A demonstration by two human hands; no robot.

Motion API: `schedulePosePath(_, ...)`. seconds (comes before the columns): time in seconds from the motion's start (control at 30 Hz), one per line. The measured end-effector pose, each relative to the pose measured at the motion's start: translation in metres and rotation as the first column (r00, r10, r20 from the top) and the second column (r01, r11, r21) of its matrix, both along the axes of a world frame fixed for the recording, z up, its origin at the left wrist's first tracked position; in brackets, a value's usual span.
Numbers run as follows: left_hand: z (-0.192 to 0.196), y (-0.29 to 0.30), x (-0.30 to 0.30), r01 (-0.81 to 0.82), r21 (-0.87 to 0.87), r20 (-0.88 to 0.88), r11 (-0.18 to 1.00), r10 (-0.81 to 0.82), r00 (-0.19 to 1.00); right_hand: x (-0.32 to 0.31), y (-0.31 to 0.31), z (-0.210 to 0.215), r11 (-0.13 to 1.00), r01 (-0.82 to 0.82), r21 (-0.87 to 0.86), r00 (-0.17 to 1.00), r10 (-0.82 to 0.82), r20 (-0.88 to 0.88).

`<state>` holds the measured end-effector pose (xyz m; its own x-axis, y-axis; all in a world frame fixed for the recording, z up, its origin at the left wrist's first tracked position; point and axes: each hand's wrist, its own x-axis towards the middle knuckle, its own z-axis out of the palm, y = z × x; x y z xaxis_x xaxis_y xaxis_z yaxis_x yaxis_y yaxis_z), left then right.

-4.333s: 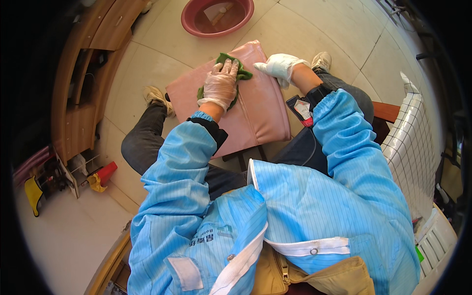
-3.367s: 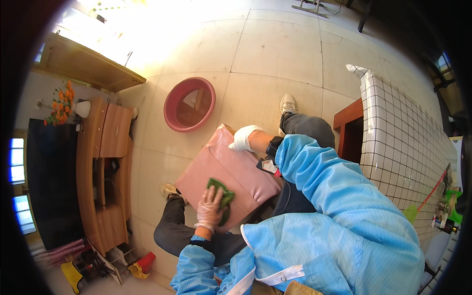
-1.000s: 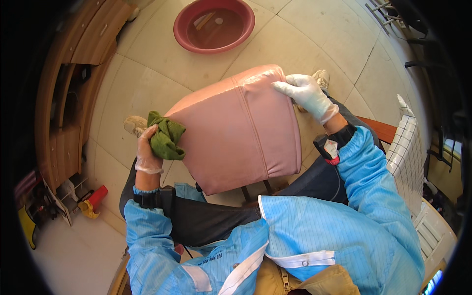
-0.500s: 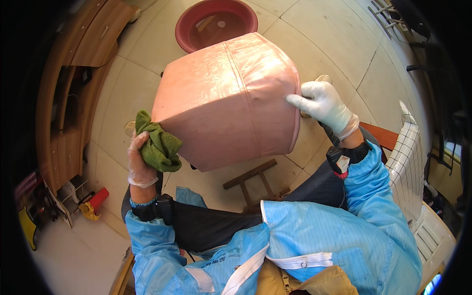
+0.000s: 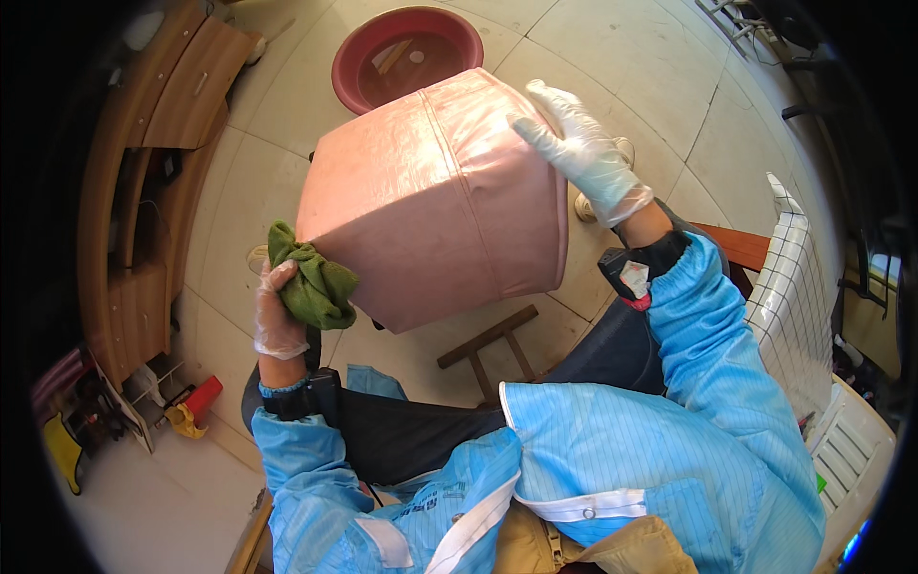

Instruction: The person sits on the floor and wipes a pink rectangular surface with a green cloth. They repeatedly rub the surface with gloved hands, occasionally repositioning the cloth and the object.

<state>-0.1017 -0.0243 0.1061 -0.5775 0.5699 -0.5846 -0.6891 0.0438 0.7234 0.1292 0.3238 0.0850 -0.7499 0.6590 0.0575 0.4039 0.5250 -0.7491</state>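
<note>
A large pink upholstered piece (image 5: 430,210), with a shiny leather-like cover and stitched seams, stands tilted in front of me. Its underside is mostly hidden. At its near left corner my left hand (image 5: 278,311), in a clear thin glove, grips a crumpled green cloth (image 5: 317,287) that lies against the pink cover. My right hand (image 5: 588,158), gloved in the same thin plastic, has its fingers stretched out at the far right edge of the pink piece. Thumb and fingers are apart with nothing between them; whether the thumb touches the cover I cannot tell.
A dark red basin (image 5: 344,81) with water in it stands on the tiled floor beyond the pink piece. Wooden cabinets (image 5: 134,306) line the left. A brown wooden frame (image 5: 492,337) lies between my legs. At right are a white wire-grid rack (image 5: 789,287) and a white slatted seat (image 5: 846,450).
My right hand has let go of the pink piece's right edge, moved up and left along it, and spread its fingers. My left hand still holds the green cloth at the corner.
</note>
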Motion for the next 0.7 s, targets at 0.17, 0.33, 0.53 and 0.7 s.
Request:
schedulePosePath(0.17, -0.005, -0.005, 0.002, -0.015, 0.032, -0.001, 0.999, 0.015, 1.000, -0.013, -0.017, -0.011, 0.930, -0.016, -0.368, 0.985, -0.048, -0.164)
schedulePosePath(0.33, -0.008, -0.008, 0.000, 0.019, -0.005, -0.025, 1.000, -0.019, 1.000, -0.012, -0.019, -0.011, 0.863, 0.013, -0.505, 0.975, -0.123, -0.186)
schedulePosePath(0.53, -0.006, -0.011, 0.014, -0.045, 0.020, -0.016, 0.999, 0.045, 0.999, -0.002, -0.025, -0.017, 0.861, 0.021, -0.508, 0.973, -0.135, -0.188)
schedulePosePath(0.7, -0.011, -0.020, 0.027, -0.121, -0.034, -0.040, 0.992, 0.119, 0.992, 0.006, -0.034, -0.030, 0.913, 0.003, -0.407, 0.966, -0.108, -0.236)
